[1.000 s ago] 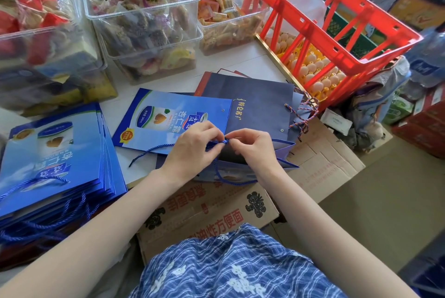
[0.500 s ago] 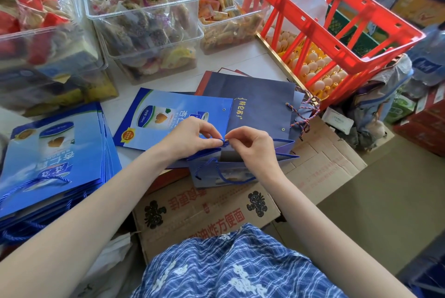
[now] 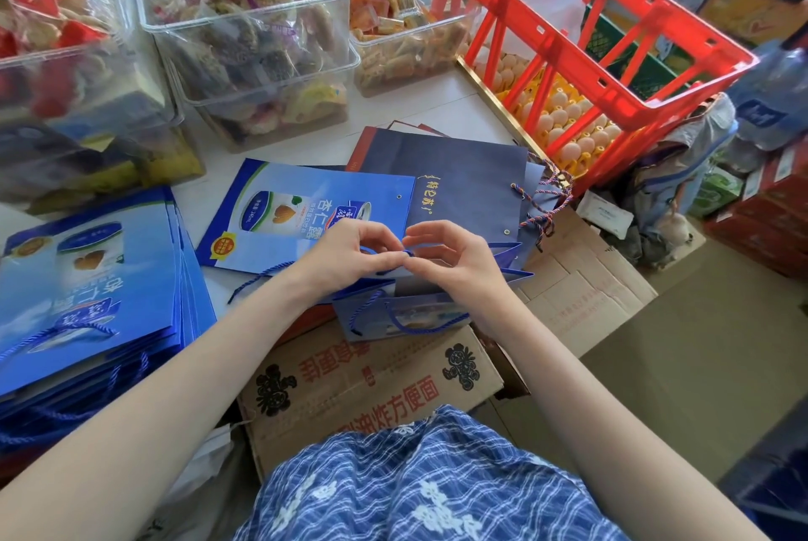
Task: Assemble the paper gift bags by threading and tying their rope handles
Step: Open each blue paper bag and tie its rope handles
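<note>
Both hands, left hand and right hand, are pinching the blue rope over the bag at the table edge. Better to be pulling the knot tight against the hole, keeping the bag flat.

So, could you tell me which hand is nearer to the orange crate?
The right hand. It works the blue rope on the side toward the orange crate, which stands beyond it; the left hand sits on the far side from the crate.
</note>
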Tool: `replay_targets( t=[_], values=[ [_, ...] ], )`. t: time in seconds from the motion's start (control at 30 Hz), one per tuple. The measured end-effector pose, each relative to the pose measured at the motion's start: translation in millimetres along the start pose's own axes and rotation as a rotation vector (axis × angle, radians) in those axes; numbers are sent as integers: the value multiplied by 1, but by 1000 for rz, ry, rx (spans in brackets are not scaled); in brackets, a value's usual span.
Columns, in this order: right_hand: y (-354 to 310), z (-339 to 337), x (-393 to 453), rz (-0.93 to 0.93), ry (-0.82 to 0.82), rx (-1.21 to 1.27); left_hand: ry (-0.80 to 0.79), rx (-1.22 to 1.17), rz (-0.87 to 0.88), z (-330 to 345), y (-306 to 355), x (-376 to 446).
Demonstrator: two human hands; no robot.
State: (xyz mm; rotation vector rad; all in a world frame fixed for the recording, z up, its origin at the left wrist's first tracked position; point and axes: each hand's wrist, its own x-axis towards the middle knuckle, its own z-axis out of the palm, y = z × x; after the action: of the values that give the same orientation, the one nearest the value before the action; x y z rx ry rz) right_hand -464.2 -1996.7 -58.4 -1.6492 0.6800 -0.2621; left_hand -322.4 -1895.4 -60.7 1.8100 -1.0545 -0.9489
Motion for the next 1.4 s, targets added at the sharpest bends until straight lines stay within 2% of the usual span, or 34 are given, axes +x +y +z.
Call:
replay_targets(
  t=[0.23, 0.33, 0.4, 0.47, 0.53, 0.6, 0.7, 0.77, 0.83, 0.93, 1.03, 1.1, 1.23, 1.3, 1.4],
  values=[
    [-1, -1, -1, 15, -5, 57, -24, -39, -56, -1, 2, -4],
    [-1, -2, -2, -10, -12, 21, 54, -15, -285, -13, 0, -2],
    [0, -1, -3, -35, 2, 6, -53, 104, -499, -18, 1, 0],
    [1, 1, -3, -56, 13, 7, -200, 204, -593, -14, 6, 1],
    [1, 2, -3, -71, 10, 14, -224, 187, -578, -5, 10, 5],
    [1, 1, -4, -84, 18, 37, -168, 60, -551, 1, 10, 7],
    [2, -6, -6, -90, 62, 81, -25, 57, -472, 3, 4, 12],
    [4, -11, -7, -95, 75, 1, 116, 102, -413, 1, -4, 16],
    [11, -12, -8, -99, 34, -192, 236, 135, -354, 3, -8, 18],
    [16, -7, -12, -55, -108, -402, 333, 134, -289, 10, -10, 18],
    [17, -5, -16, -33, -209, -477, 407, 81, -324, 12, -11, 25],
    [19, -3, -16, -10, -260, -489, 466, -52, -384, 9, -13, 31],
    [17, 1, -11, 41, -275, -463, 596, -200, -368, 10, -14, 34],
    [17, 2, -10, 44, -266, -479, 570, -245, -365, 5, -13, 32],
    [17, 2, -8, 30, -255, -500, 307, -201, -479, -12, -16, 24]
  ],
)
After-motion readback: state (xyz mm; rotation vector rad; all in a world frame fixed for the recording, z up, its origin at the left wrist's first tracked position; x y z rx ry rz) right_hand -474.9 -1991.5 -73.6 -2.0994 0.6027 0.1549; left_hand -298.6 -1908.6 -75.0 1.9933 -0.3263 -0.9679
